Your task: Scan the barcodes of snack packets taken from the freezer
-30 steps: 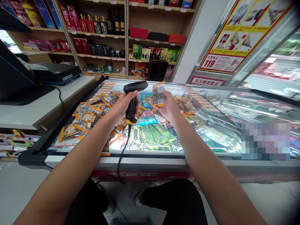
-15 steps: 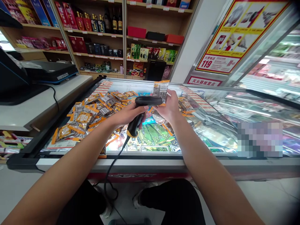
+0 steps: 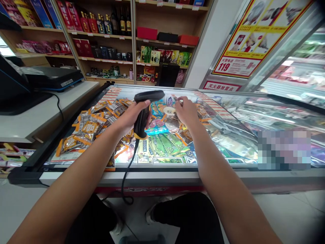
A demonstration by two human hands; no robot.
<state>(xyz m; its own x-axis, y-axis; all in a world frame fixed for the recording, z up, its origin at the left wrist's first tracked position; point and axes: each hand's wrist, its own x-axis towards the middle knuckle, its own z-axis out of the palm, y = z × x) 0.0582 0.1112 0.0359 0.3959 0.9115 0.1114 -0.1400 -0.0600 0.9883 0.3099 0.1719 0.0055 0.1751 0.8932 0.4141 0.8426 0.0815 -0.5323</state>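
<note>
My left hand [image 3: 134, 117] is wrapped round the grip of a black barcode scanner [image 3: 142, 123], whose head points right above the glass-topped freezer [image 3: 162, 166]. Its cable hangs down over the front edge. To the right, the fingers of my right hand [image 3: 187, 110] are pinched together, apart from the scanner. A thin sliver of a snack packet [image 3: 175, 98] shows at their tips, turned nearly edge-on, so most of it is hidden. Orange-edged snack packets [image 3: 88, 127] lie heaped on the left of the glass. A smaller group of such packets [image 3: 202, 113] lies beyond my right hand.
Frozen goods in green wrappers [image 3: 165, 144] show through the glass. On the left, a white counter [image 3: 76, 101] bears a black scale [image 3: 54, 78]. Shelves [image 3: 106, 62] with bottles and boxes stand behind. My legs are close below the freezer's front edge.
The scanner has moved left and up, away from my right hand. The packet, upright with its printed face showing before, has turned so that only a sliver shows.
</note>
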